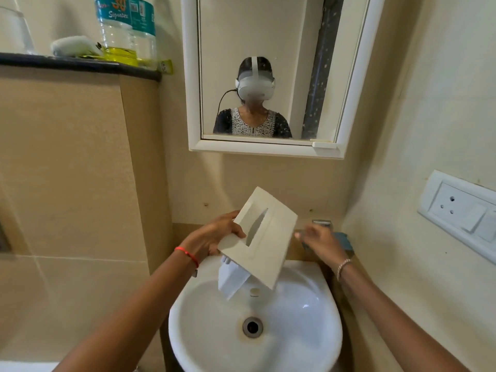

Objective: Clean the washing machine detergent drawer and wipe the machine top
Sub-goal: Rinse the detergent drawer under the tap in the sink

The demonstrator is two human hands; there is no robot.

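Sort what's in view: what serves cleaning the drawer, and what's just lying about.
For the job: detergent drawer, gripped by the left hand; sink beneath it; right hand by a blue item, too blurred to identify.
Lying about: bottles on the shelf; mirror; wall socket.

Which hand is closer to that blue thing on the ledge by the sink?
Right. The right hand is beside the blue thing; the left hand grips the detergent drawer, farther left over the sink.
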